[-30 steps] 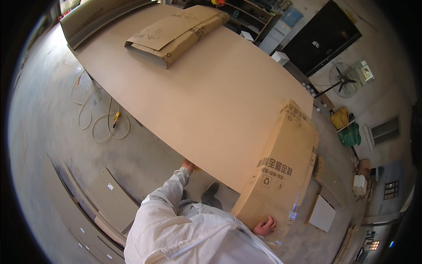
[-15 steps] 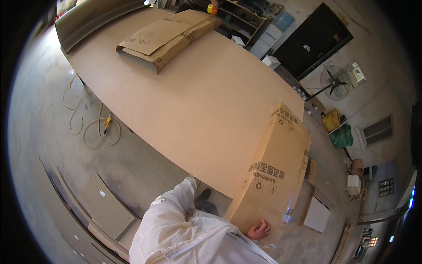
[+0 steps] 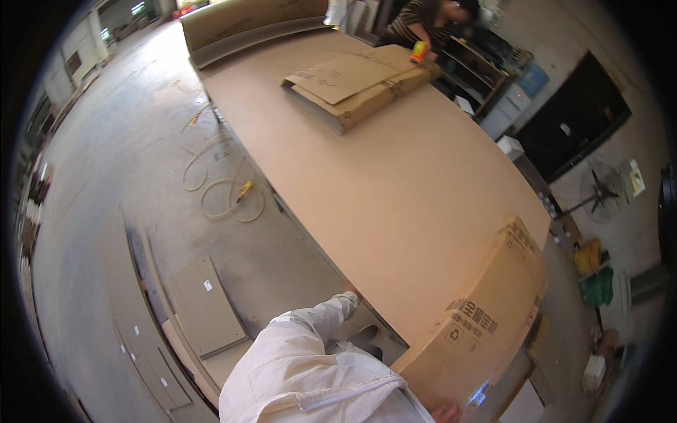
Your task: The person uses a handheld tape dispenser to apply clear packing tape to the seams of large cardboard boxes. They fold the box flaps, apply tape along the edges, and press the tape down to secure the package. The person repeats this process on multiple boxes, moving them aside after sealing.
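Observation:
A long taped cardboard box [image 3: 471, 328] lies tilted across the near right corner of the large board-covered table [image 3: 367, 190]. My right hand [image 3: 446, 414] rests on the box's near end, fingers loosely apart and cut off by the picture's lower edge. My left arm, in a pale loose sleeve, reaches forward to the table's left edge. There my left hand [image 3: 350, 288] shows only as a small patch at the cuff, touching or very close to the edge; its fingers are hidden.
Farther up the table lies a flat folded carton [image 3: 352, 84], where a co-worker [image 3: 430, 28] holds a yellow-orange tape roll [image 3: 419, 52]. Rolled cardboard [image 3: 261, 28] lines the far end. A coiled hose [image 3: 233, 201] and brown panels [image 3: 204, 303] lie on the floor, left. A fan [image 3: 601, 192] stands right.
My view has swung left and up, bringing the co-worker into sight. My left hand now shows at the table's edge. My right hand, still at the box's near end, sits lower in the picture.

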`<state>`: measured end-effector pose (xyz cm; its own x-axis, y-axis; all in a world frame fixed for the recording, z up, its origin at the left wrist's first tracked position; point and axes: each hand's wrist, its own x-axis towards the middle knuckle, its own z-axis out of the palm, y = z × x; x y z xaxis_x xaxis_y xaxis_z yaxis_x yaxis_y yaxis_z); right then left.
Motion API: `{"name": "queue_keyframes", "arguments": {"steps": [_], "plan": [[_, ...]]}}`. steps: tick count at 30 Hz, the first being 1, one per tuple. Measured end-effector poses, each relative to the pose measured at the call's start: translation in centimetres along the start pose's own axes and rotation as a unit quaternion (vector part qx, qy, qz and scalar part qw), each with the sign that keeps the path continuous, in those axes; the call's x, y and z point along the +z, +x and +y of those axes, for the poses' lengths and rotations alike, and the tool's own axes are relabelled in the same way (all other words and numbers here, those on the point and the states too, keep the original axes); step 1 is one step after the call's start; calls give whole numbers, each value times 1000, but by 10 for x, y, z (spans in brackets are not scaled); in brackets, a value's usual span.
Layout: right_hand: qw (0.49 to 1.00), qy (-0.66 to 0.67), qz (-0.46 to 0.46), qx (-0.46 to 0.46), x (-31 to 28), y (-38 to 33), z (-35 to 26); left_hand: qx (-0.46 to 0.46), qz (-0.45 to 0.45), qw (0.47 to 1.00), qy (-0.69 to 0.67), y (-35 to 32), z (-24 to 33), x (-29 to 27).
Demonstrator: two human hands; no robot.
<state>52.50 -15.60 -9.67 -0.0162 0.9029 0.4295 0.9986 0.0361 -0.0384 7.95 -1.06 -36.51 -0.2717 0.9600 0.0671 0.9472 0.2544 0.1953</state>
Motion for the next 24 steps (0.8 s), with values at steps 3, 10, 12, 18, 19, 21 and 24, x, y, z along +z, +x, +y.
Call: {"name": "queue_keyframes", "arguments": {"steps": [3,10,12,18,19,21,24], "plan": [[1000,-5,21,1,7,9,-2,69,-121,989,-51,-16,-3,-2],[998,7,58,11,20,35,-26,101,-328,841,-417,-104,53,-80],[998,14,63,14,21,39,-29,138,-363,799,-459,-99,77,-108],[997,49,66,13,26,50,-26,103,-546,685,-472,-84,145,-177],[996,55,68,12,26,50,-25,140,-542,688,-461,-88,159,-184],[995,68,69,14,26,53,-22,172,-505,685,-495,-99,179,-196],[993,93,72,18,24,55,-14,171,-465,729,-471,-110,194,-207]]}}
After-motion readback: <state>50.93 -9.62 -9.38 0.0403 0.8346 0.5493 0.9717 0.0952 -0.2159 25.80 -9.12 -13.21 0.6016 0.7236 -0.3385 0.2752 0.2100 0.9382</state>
